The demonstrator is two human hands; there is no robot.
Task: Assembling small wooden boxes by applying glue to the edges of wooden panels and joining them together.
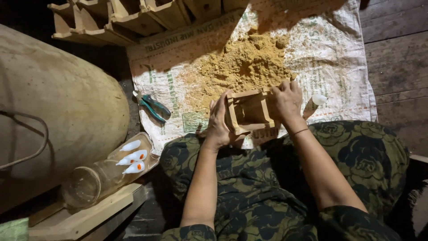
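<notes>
A small open wooden box frame rests at the near edge of a pile of yellow-brown sawdust-like powder. My left hand presses flat against the frame's left side. My right hand grips its right wall from above. The frame's inside is hollow and dark. The powder lies on a white woven printed sack spread over the floor. My legs, in dark green floral cloth, are folded just below the frame.
Green-handled pliers lie on the sack's left edge. A clear jar on its side holds small white pieces. A large tan sack fills the left. Several wooden boxes are stacked at the top. A small white object lies right of my hand.
</notes>
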